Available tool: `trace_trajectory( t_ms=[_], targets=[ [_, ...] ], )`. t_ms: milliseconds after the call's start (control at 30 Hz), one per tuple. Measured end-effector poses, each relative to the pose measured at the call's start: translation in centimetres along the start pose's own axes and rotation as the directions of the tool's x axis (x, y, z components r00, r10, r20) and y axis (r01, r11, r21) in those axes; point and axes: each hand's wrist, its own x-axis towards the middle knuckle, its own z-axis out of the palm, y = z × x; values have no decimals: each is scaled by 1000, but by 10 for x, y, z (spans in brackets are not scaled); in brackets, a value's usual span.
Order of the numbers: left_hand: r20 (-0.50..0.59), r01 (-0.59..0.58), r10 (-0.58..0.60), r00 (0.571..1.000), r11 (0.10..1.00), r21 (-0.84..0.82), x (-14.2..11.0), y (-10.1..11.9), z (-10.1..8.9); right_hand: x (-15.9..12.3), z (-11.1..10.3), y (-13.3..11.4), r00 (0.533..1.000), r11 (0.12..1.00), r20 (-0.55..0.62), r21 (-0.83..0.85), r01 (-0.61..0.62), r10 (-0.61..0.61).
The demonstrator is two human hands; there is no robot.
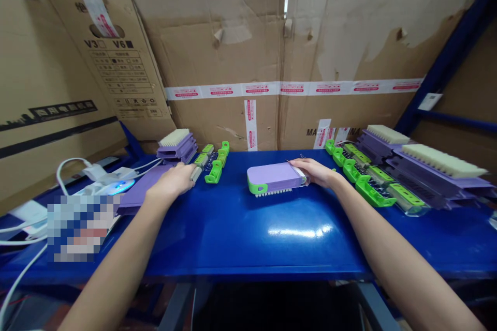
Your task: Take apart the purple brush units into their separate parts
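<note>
My right hand (314, 171) grips the right end of a purple brush (274, 176), held just over the table with its white bristles facing down. The brush has a bright green end cap (257, 188) on its left and a clear plastic piece at its right end, partly covered by my fingers. To the left, my left hand (173, 183) is closed at a clear plastic part with a green top (197, 169). Its fingertips are partly hidden. Green brackets (214, 171) and loose metal springs lie just right of that hand.
Purple brush bodies with pale bristles (175, 137) are stacked at left, and more (442, 160) at right. Several green brackets (368, 191) and clear-and-green parts (407, 199) line the right side. White cables (91, 178) cross the blue table's (233, 238) left end. Cardboard (233, 62) walls the back.
</note>
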Motion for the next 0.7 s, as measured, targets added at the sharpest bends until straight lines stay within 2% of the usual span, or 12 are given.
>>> trace_trajectory(
  t_ms=[100,200,300,400,433,500,567,633,700],
  targets=[
    [-111,1,4,994,999,47,-18,23,-16,4,3,2,999,999,-43,-8,32,-33],
    [-220,-109,112,969,994,23,-29,52,-30,6,10,3,988,995,-122,-25,92,-94],
    [-330,-308,293,897,951,6,-27,85,-31,7,19,2,973,985,-188,-128,114,-137],
    [-395,-503,480,783,863,50,-15,116,-20,7,21,1,939,927,-276,-362,96,-205],
    [-404,-551,534,743,830,83,-9,125,-14,6,20,1,913,885,-319,-458,85,-253],
    [-413,-576,575,706,806,137,4,138,-5,4,14,-2,834,773,-417,-635,16,-360],
    [-432,-542,553,713,825,161,17,147,2,0,7,-6,734,656,-517,-743,-131,-440],
    [-457,-491,506,731,856,162,28,151,5,-7,-1,-11,647,571,-595,-769,-286,-476],
    [-480,-438,459,747,884,163,37,155,6,-13,-6,-17,597,521,-642,-757,-395,-480]
  ],
)
